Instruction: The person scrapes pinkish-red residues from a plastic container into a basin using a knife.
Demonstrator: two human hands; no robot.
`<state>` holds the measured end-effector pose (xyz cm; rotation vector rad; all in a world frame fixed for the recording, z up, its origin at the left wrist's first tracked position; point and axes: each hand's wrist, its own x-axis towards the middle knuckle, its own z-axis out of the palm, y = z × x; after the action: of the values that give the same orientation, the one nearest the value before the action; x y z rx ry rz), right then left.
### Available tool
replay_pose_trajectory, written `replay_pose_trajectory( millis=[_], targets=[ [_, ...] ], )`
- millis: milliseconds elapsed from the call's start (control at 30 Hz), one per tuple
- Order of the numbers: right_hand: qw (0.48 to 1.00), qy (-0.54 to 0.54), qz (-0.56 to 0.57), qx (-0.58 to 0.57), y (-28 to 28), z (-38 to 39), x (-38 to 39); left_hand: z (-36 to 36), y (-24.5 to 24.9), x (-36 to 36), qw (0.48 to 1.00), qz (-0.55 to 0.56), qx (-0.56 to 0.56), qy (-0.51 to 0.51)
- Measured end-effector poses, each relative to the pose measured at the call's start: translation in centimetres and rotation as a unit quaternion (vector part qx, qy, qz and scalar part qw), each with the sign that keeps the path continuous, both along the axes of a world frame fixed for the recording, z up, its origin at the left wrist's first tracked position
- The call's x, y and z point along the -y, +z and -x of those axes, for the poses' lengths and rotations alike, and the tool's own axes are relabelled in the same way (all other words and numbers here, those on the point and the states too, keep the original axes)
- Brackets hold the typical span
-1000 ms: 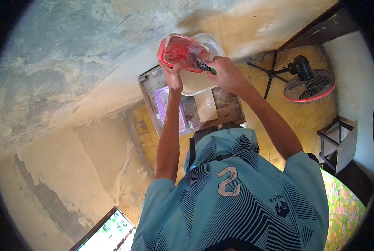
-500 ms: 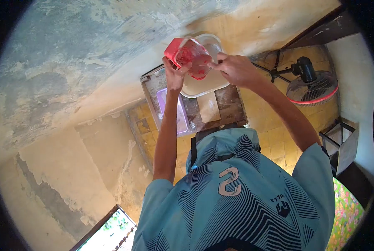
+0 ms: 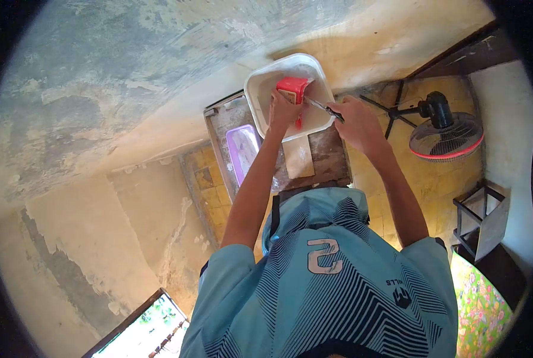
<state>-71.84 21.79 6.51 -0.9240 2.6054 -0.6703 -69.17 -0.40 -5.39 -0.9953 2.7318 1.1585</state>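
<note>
My left hand (image 3: pixel 284 111) grips a red plastic container (image 3: pixel 292 85), tipped on its side over a large white basin (image 3: pixel 264 76). To its right, my right hand (image 3: pixel 360 122) is closed around the dark handle of a slim metal utensil (image 3: pixel 322 107). The utensil's far end reaches to the container's mouth, and its tip is hidden there. Something red (image 3: pixel 298 123) shows just below the container, inside the basin's outline. Left of the basin lies a purple tray (image 3: pixel 236 161) with whitish residue. A tan flat piece (image 3: pixel 300 159) sits in front of the basin.
Basin and tray stand on a worn, dark wooden table (image 3: pixel 332 156) against a peeling wall (image 3: pixel 159 89). A black fan (image 3: pixel 445 138) with a red rim is on the right, over yellow floor tiles (image 3: pixel 391 179). Farther right are a dark-framed stand (image 3: pixel 487 221) and flowered fabric (image 3: pixel 481 292).
The red container has been lowered and turned over, so its mouth no longer faces me. My right hand has moved right and down, bringing the utensil's handle into view.
</note>
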Motion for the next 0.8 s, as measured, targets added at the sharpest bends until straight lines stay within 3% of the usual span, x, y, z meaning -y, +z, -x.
replay_pose_trajectory(
  millis=[167, 367, 467, 567, 800],
  targets=[
    [1.000, -0.010, -0.013, 0.015, 0.2, -0.4, 0.3, 0.2, -1.3, -0.6, 1.000, 0.009, 0.015, -0.021],
    [1.000, -0.023, 0.012, -0.009, -2.9, -0.8, 1.5, 1.3, -4.4, 0.5, 0.989, 0.115, 0.044, -0.083],
    [1.000, -0.025, 0.007, -0.001, -2.7, -0.8, 2.1, 1.3, -3.7, 1.2, 0.974, 0.183, 0.048, -0.123],
    [1.000, -0.020, -0.020, -0.003, -2.1, -0.7, 2.5, 0.7, -3.3, 1.8, 0.978, 0.172, 0.000, -0.120],
    [0.998, -0.019, -0.060, -0.011, 0.3, -1.5, 2.6, -0.7, 3.8, 1.8, 0.941, 0.250, -0.137, -0.182]
  ],
)
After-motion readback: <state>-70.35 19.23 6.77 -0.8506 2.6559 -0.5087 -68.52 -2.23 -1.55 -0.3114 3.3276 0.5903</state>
